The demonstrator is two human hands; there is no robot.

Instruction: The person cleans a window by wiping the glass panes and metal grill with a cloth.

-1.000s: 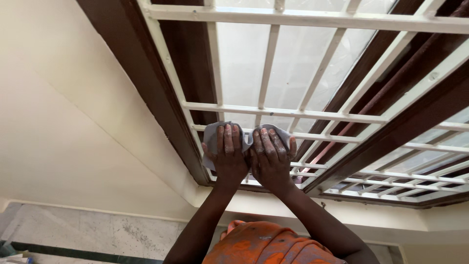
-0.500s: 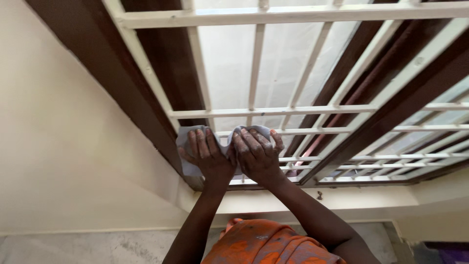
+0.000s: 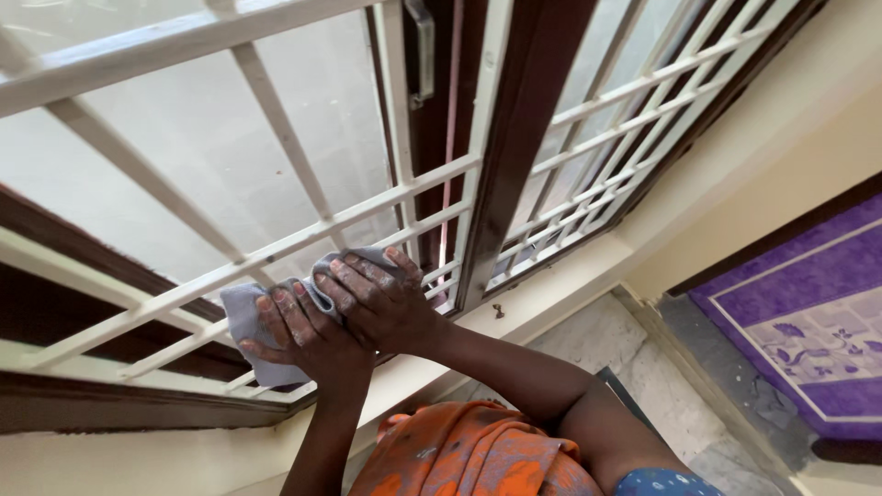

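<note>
Wiping step: left hand (image 3: 299, 332) and right hand (image 3: 381, 298), each clenched on one grey cloth (image 3: 246, 317), press it against the white grille (image 3: 303, 234) near its lower edge.

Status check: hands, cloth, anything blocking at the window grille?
Left hand and right hand side by side, both pressing the grey cloth onto the white window grille. Cloth draped over a crossbar. Nothing in the way.
</note>
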